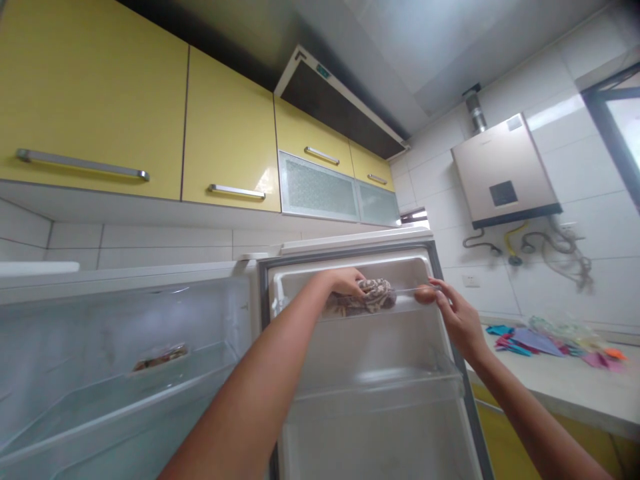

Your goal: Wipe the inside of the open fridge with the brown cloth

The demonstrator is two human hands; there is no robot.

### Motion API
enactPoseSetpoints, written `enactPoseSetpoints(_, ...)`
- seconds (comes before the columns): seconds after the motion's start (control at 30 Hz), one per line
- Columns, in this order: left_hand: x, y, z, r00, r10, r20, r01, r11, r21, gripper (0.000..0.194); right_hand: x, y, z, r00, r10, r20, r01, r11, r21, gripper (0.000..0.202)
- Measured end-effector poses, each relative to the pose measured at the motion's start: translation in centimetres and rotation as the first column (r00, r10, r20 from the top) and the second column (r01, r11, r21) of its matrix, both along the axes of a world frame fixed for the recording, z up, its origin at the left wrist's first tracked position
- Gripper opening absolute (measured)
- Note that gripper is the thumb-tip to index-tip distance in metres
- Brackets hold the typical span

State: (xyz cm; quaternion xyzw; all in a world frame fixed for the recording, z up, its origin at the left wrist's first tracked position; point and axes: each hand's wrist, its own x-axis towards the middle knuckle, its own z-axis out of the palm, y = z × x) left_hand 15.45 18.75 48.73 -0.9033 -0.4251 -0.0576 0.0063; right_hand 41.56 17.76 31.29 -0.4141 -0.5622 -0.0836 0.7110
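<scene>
My left hand point(349, 283) reaches into the top door shelf point(405, 303) of an open fridge. Its fingers are closed on a bunched brown-and-white patterned cloth point(376, 295) lying in that shelf. At the right end of the same clear shelf, my right hand point(461, 320) has its thumb and fingers bent around the rim. Right by those fingertips is a brown, egg-like rounded thing point(425, 294), seen partly through the clear plastic. Whether the fingertips touch it, I cannot tell.
A lower clear door shelf point(375, 393) sits below. Inside the fridge, a small wrapped packet point(161, 357) rests on a glass shelf point(120, 383). Coloured cloths and plastic point(537, 340) lie on the counter point(595, 393) to the right. Yellow cabinets point(230, 133) hang above.
</scene>
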Motion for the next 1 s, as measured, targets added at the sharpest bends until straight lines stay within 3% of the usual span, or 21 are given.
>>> enactPoseSetpoints(0.27,4.6,0.8,-0.4,0.998,-0.067,-0.012,0.067,0.998,0.004,0.035,0.0,-0.4,0.0,1.000,-0.019,0.012,0.019,1.000,-0.009,0.053)
enactPoseSetpoints(0.5,4.7,0.7,-0.4,0.999,-0.043,-0.016,0.043,0.999,-0.008,0.039,0.1,-0.8,0.2,0.999,-0.048,0.014,0.048,0.998,-0.044,0.055)
enactPoseSetpoints(0.67,1.0,-0.1,-0.1,0.999,0.030,-0.015,-0.029,0.999,0.034,0.032,0.1,-0.9,0.1,0.997,-0.069,0.024,0.070,0.997,-0.040,0.055)
enactPoseSetpoints(0.9,-8.7,-1.7,-0.2,0.987,0.155,0.036,-0.159,0.977,0.142,0.024,0.2,-0.8,0.1,0.996,-0.082,0.042,0.083,0.996,-0.022,0.055)
enactPoseSetpoints(1.0,-11.3,-2.6,-0.5,0.985,0.165,0.055,-0.173,0.961,0.215,0.028,0.2,-0.8,0.0,0.996,-0.079,0.035,0.080,0.997,-0.023,0.055)
